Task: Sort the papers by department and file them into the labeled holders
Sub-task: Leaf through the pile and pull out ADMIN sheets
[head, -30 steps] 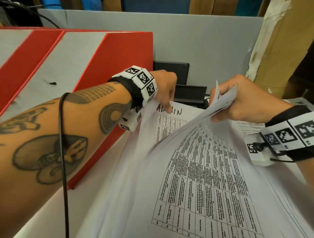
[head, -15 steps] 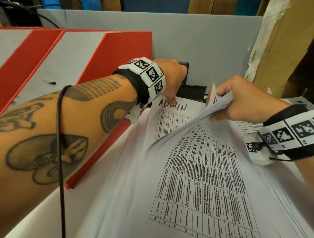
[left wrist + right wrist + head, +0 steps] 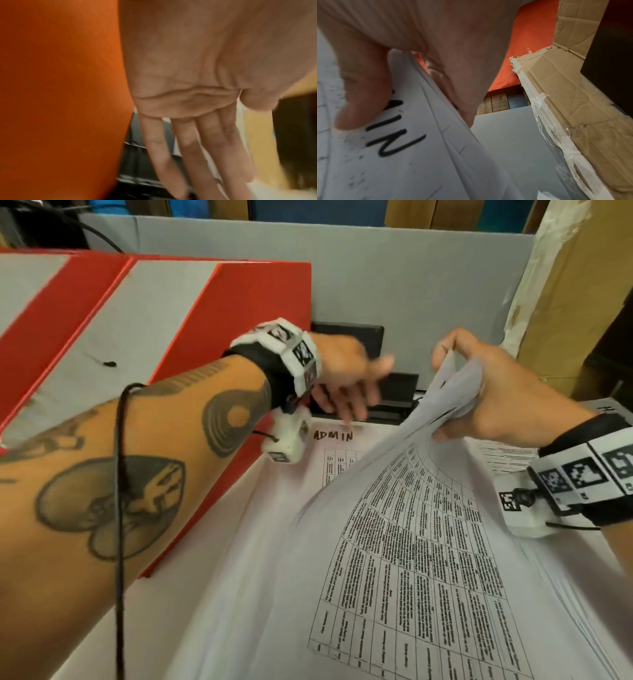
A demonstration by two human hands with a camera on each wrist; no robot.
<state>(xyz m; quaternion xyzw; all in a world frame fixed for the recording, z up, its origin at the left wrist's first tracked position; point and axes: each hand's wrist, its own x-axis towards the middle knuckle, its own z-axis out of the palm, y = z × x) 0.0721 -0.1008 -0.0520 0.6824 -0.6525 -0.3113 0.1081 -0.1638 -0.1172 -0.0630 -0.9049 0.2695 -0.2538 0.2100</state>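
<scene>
**White sheets fanned up for sorting**

White printed papers (image 3: 411, 559) lie in a loose stack on the counter (image 3: 219, 594), their far ends lifted and bent upward by the right hand (image 3: 496, 402), which pinches a sheaf between thumb and curled fingers. Under that lifted sheaf, just below the left hand (image 3: 346, 385), a flat sheet marked ADMIN (image 3: 334, 436) shows its top edge. The left hand is spread, fingers straight and blurred, holding nothing, with its fingertips just above that heading. Beyond both hands stands a black holder (image 3: 394, 398); to the left of the left hand sits a red and grey box (image 3: 219, 313).

Thin paper like this is light and floppy, and it slides easily sheet over sheet, so a pinch at one corner probably lets the rest sag or fan out. A grip across the top edge, near the written heading, looks safer, with the other hand keeping the lifted sheets clear.
</scene>
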